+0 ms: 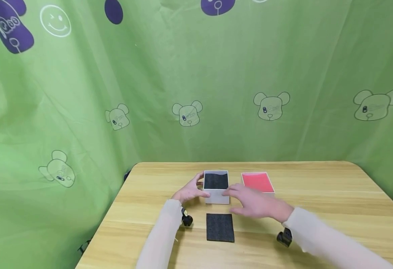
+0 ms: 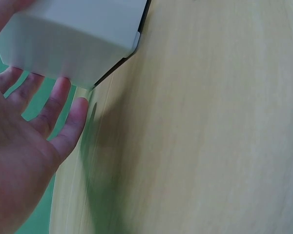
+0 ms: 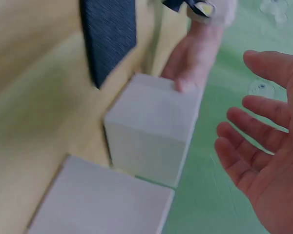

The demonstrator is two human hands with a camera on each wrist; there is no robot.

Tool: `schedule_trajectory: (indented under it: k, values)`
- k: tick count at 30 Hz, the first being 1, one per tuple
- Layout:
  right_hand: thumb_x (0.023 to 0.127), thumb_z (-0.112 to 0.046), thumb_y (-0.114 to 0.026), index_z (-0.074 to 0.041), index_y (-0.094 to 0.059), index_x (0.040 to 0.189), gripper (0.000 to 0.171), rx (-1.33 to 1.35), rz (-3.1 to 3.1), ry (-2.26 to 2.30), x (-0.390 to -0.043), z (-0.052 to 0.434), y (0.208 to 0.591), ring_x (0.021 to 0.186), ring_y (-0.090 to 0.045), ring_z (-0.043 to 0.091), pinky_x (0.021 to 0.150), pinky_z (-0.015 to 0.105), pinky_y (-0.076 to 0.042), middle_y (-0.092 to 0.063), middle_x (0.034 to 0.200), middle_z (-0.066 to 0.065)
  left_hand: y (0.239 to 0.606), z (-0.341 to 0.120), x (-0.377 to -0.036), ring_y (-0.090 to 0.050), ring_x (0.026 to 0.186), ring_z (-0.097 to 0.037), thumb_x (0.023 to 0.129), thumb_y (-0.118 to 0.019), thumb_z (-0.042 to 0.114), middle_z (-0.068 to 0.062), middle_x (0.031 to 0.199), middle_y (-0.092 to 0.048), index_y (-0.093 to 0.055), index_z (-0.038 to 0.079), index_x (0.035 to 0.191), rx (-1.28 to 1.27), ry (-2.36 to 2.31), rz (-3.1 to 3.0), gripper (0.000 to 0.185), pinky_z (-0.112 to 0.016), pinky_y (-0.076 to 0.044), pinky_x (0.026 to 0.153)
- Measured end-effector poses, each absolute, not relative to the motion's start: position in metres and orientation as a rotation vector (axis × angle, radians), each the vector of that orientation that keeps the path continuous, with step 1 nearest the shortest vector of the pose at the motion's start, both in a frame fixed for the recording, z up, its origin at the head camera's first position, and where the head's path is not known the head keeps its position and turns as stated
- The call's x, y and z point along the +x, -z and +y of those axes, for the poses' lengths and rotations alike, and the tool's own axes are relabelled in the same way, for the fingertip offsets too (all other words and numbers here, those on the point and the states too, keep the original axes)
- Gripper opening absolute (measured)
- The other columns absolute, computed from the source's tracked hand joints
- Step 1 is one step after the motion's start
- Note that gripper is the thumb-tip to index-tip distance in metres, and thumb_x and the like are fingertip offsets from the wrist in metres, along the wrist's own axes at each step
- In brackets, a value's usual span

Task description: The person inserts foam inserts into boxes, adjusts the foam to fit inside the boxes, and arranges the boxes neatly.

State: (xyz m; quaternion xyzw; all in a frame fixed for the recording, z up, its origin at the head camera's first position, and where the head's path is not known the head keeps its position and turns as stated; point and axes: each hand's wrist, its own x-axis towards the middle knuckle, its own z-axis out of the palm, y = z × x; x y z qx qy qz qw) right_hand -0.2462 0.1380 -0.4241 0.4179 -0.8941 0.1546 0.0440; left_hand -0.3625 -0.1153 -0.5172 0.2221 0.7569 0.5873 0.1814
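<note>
A white open-topped box (image 1: 217, 197) stands on the table, with a dark fabric piece (image 1: 215, 181) inside. My left hand (image 1: 190, 190) holds this box at its left side, thumb at the front corner; in the left wrist view its fingertips touch the box wall (image 2: 83, 48). My right hand (image 1: 255, 202) hovers by the box's front right corner. Its fingers are spread and relaxed in the right wrist view, with nothing in them. A dark square of fabric (image 1: 220, 227) lies flat on the table in front of the box.
A second white box (image 3: 102, 200), with a pink-red piece (image 1: 257, 182) in it, stands to the right of the first. The wooden table (image 1: 317, 183) reaches back to a green curtain (image 1: 230, 138) with cartoon bear prints.
</note>
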Motion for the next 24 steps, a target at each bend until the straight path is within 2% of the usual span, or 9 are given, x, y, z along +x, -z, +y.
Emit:
schedule_trajectory:
  k: [6,15,24]
  values:
    - [0.085,-0.036,-0.068,-0.002,-0.054,0.128,0.056,1.291,-2.868,-0.445,-0.232,0.134,0.444,0.115,-0.051,0.027,0.095,0.043,-0.044,-0.055,0.126,0.012,0.517,-0.115,-0.363,-0.039,0.126,-0.032,0.075,-0.075,-0.003,-0.011,0.151,-0.025,-0.013,0.011,0.152,0.625,-1.677,2.113,0.099,-0.036,-0.045,0.095]
    - [0.078,-0.053,-0.069,-0.002,-0.048,0.134,0.078,1.343,-2.915,-0.305,-0.225,0.127,0.475,0.122,-0.042,0.03,0.101,0.045,-0.038,-0.046,0.135,0.014,0.518,-0.116,-0.362,-0.039,0.127,-0.033,0.076,-0.075,-0.001,-0.011,0.153,-0.021,-0.011,0.013,0.152,0.618,-1.662,2.113,0.1,-0.036,-0.044,0.096]
    - [0.073,-0.064,-0.067,-0.001,-0.041,0.139,0.094,1.386,-2.901,-0.23,-0.225,0.115,0.495,0.129,-0.034,0.034,0.103,0.052,-0.032,-0.036,0.143,0.02,0.501,-0.116,-0.354,-0.032,0.13,-0.041,0.075,-0.074,-0.004,-0.019,0.152,-0.018,-0.009,0.005,0.151,0.632,-1.657,2.091,0.101,-0.042,-0.042,0.098]
